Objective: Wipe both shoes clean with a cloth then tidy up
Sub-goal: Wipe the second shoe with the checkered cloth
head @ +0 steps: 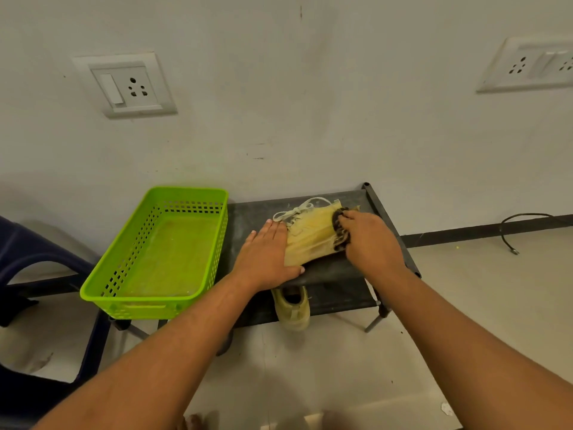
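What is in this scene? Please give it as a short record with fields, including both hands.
support: black rack against the wall
shoe in work: yellow shoe on the top shelf, laces loose
left hand: flat, fingers straight, at the shoe's left edge
right hand: grips a dark cloth held against the shoe
other shoe: second shoe on the lower shelf
container: green basket on the rack's left end

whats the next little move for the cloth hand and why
Probably drag the right hand and its dark cloth along the yellow shoe toward the laces: the left hand lies flat on the shoe, steadying it on the rack.
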